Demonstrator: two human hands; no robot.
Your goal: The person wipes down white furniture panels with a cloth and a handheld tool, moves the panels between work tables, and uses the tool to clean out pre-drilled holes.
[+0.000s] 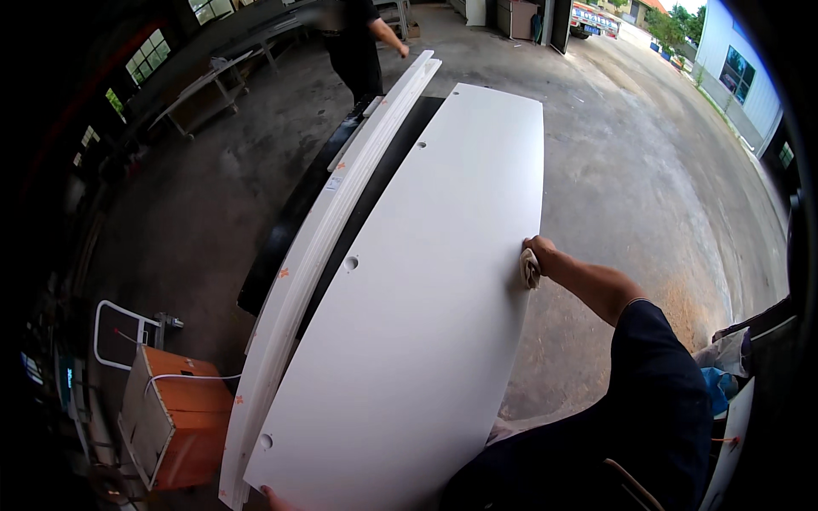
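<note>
A long white board (426,272) with several round holes along its left side lies flat in front of me, running away from me. My right hand (541,254) rests on its right edge, shut on a small pale cloth (529,269) pressed against the board. Only the fingertips of my left hand (274,498) show at the board's near left corner, touching its edge. My right forearm, in a dark blue sleeve, comes in from the lower right.
White strips (341,204) lie along the board's left side over a dark base (290,221). An orange box-shaped machine (175,417) stands at the lower left. A person in black (358,51) stands at the far end. Benches line the left wall; concrete floor lies to the right.
</note>
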